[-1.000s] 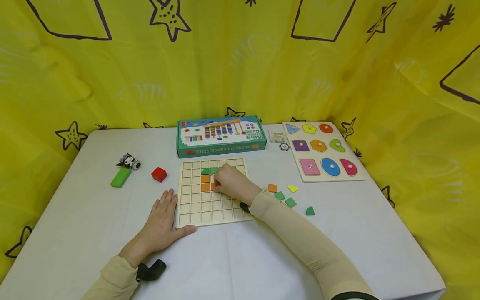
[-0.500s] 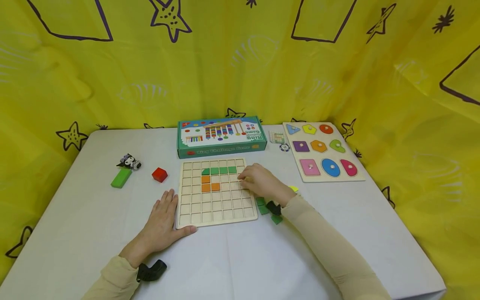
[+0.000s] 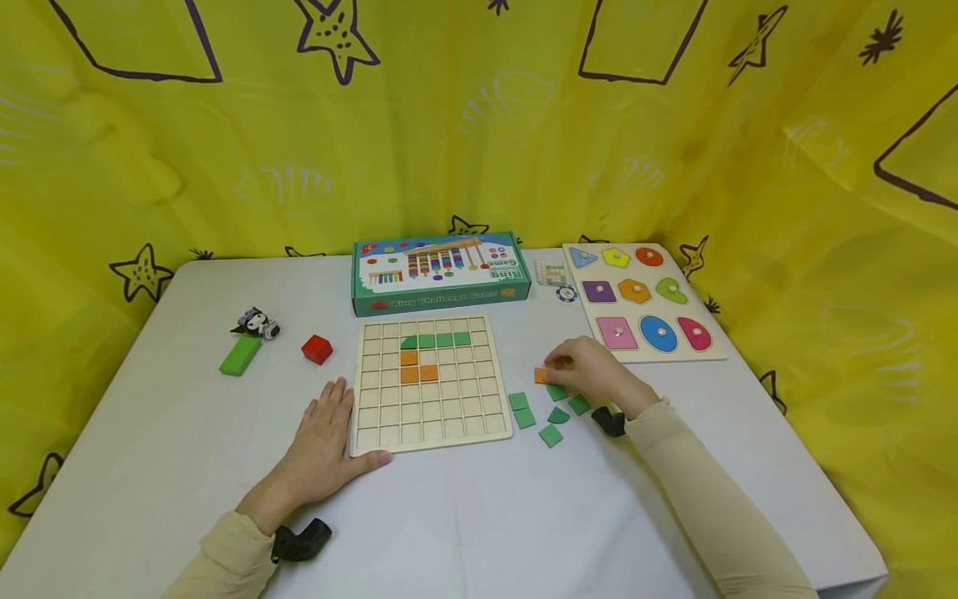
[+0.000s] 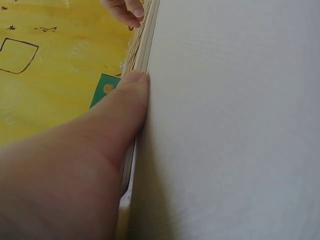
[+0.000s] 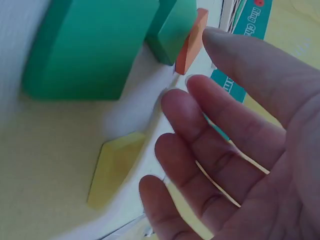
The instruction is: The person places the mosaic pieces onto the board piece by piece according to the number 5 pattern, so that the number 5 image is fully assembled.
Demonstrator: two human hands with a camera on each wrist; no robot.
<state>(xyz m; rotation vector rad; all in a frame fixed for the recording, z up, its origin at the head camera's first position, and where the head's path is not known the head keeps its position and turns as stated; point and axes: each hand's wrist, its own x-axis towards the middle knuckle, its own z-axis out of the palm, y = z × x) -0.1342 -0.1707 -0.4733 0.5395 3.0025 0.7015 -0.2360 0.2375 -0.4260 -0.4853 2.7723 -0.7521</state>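
My left hand [image 3: 322, 437] lies flat beside the wooden grid board [image 3: 412, 416], fingers along its left side. In the left wrist view its thumb [image 4: 131, 92] presses along the board's near edge. Green tiles [image 3: 443, 340] form a row in the grid, with orange tiles [image 3: 409, 374] below their left end. My right hand [image 3: 591, 372] is over the loose pieces right of the board. Its thumb and index fingertips are right at a loose orange tile [image 5: 192, 42], with a gap between them in the right wrist view. A yellow piece [image 5: 115, 167] lies under the other fingers.
Several loose green tiles [image 3: 550, 435] lie between board and right hand. Behind stand a Ring Challenge Game box [image 3: 441, 279], a small pattern card [image 3: 552, 273] and a shape puzzle [image 3: 654, 291]. A red cube [image 3: 318, 349], green block [image 3: 240, 356] and figurine [image 3: 257, 322] sit left.
My right hand has let go of an orange tile in the grid and moved right, off the board, to the loose orange tile. My left hand has stayed in place.
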